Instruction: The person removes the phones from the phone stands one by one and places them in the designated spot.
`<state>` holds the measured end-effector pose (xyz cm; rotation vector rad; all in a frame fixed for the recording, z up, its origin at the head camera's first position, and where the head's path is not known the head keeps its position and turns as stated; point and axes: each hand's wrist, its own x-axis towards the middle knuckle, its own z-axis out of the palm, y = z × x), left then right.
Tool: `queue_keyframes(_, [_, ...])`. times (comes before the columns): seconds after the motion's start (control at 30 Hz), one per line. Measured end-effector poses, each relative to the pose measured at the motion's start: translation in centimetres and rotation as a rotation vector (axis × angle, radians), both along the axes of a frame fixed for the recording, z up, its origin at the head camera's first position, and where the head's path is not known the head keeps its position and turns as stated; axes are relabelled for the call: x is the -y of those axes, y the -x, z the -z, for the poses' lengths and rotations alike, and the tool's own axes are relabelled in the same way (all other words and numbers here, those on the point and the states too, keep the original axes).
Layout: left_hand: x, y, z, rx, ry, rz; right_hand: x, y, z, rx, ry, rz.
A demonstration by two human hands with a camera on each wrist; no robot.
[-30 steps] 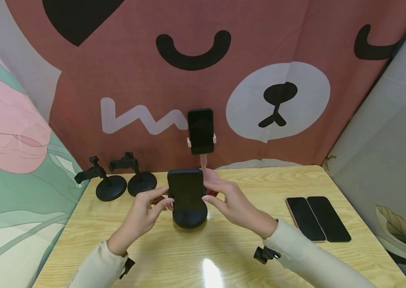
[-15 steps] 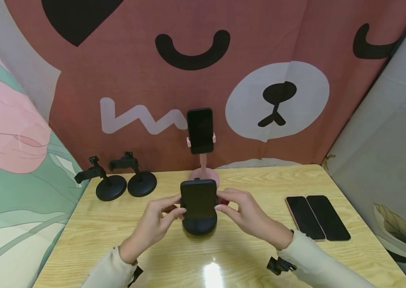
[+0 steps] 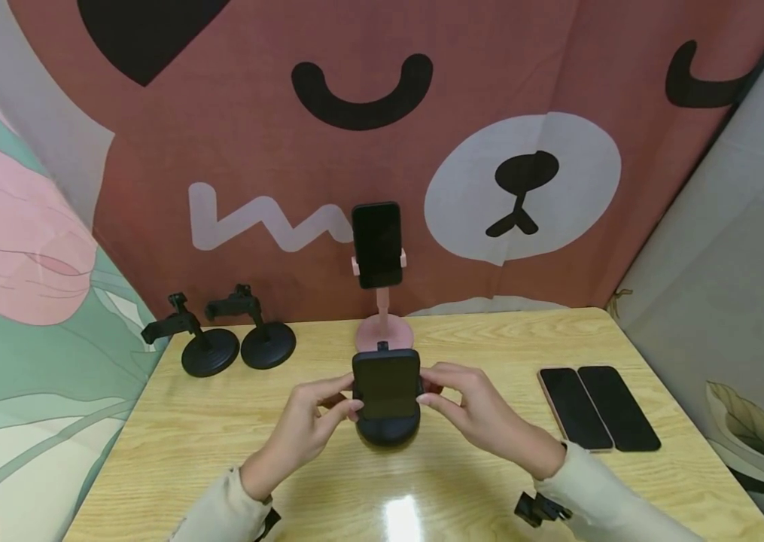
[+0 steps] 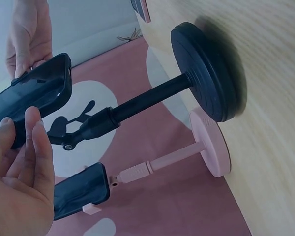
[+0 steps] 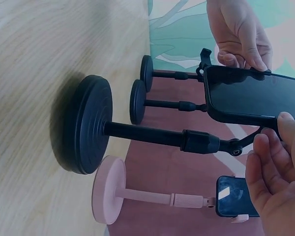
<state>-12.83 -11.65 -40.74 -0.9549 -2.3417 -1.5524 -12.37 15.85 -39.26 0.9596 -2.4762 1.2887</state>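
A black smartphone [image 3: 387,388] is seated in the clamp of a black phone stand [image 4: 150,101] in front of me. My left hand [image 3: 310,421] pinches the left edge of phone and clamp, thumb on the front and fingers behind. On the opposite edge, my right hand [image 3: 479,406] grips in the same way. The stand's round base [image 5: 88,125] is close over the tabletop, with a shadow beside it. From above, the phone hides most of the stem, which shows in both wrist views.
Directly behind stands a pink phone stand [image 3: 384,331] bearing another smartphone [image 3: 377,245]. Two more black phone stands [image 3: 211,352] [image 3: 269,345] occupy the back left of the wooden table [image 3: 503,331]. Two smartphones [image 3: 574,406] [image 3: 619,406] lie side by side at the right.
Both hands have carried the black stand and its phone rightward and slightly nearer to me. The pink stand's base, earlier partly hidden behind my right hand, now shows.
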Motion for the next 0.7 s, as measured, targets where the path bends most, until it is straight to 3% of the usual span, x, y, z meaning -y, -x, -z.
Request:
queue_keyframes(0.23, [-0.1, 0.2, 0.6, 0.039, 0.013, -0.003, -0.3, 0.1, 0.7, 0.004, 0.006, -0.003])
queue_keyframes(0.53, [-0.3, 0.3, 1.5, 0.023, 0.065, 0.013, -0.9, 0.2, 1.5, 0.042, -0.018, -0.012])
queue_keyframes(0.7, [-0.2, 0.1, 1.6, 0.061, 0.096, 0.014, -0.9, 0.1, 1.7, 0.065, -0.018, -0.019])
